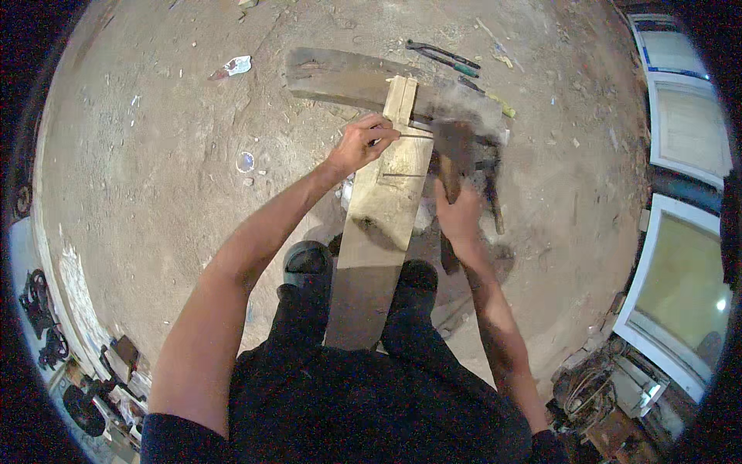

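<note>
A pale wooden plank (377, 209) runs away from me between my legs, and its far part lies by a thick weathered beam (340, 76). On its far end is a shorter light wood piece (399, 97). My left hand (362, 143) is at the plank's left edge, pinching a long thin nail (416, 136) that points right across the wood. Nearer to me, a second thin dark nail-like rod (403, 175) crosses the plank. Just right of the plank, my right hand (460, 216) is closed round a hammer (450, 182), its dark head blurred by motion.
Long-handled pincers (442, 57) with a green grip lie beyond the beam, beside a yellowish tool handle (506, 110). White-framed glazed panels (671, 282) stand along the right. Cables and scrap (591, 394) are piled at lower right. More clutter (85, 406) fills the lower left.
</note>
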`<action>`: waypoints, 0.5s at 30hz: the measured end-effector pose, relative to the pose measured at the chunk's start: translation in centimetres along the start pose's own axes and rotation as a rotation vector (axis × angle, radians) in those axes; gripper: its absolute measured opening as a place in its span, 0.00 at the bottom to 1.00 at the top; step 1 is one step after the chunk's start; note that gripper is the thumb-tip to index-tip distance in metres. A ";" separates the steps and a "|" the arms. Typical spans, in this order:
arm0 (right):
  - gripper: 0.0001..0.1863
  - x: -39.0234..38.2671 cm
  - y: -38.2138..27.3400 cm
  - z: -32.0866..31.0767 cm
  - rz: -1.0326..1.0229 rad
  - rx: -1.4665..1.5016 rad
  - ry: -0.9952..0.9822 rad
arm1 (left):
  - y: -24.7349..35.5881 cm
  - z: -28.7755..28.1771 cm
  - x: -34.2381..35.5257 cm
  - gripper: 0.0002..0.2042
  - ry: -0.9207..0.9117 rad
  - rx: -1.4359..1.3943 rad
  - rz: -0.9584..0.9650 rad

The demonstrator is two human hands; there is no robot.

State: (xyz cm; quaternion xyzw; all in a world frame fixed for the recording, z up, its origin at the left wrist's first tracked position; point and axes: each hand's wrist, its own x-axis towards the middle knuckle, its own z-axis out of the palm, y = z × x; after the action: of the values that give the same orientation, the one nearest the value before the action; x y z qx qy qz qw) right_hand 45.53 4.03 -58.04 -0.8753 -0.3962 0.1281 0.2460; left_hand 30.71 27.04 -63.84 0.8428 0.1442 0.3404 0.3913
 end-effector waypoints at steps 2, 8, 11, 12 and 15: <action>0.16 0.2 1.3 0.8 -0.024 -0.155 -0.117 | -0.4 0.2 0.1 0.09 0.001 0.003 0.029; 0.18 0.8 -1.6 -2.8 0.109 0.137 0.007 | 0.3 -0.3 0.0 0.08 -0.060 -0.001 -0.046; 0.17 0.7 -3.2 -4.1 0.003 0.210 0.046 | 0.0 -0.7 -0.3 0.08 -0.125 -0.004 -0.093; 0.17 0.5 -2.7 -3.5 -0.021 0.119 0.066 | 0.1 -0.5 -0.2 0.08 -0.129 -0.004 -0.101; 0.16 -0.3 1.1 1.0 -0.016 -0.116 -0.009 | 0.3 -0.5 -0.1 0.08 -0.097 -0.013 -0.092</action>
State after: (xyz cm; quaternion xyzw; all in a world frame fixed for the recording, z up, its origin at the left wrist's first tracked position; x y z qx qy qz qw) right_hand 45.61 3.55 -59.47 -0.8843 -0.4109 0.1072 0.1941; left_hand 30.35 27.08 -63.44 0.8483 0.1613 0.2816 0.4184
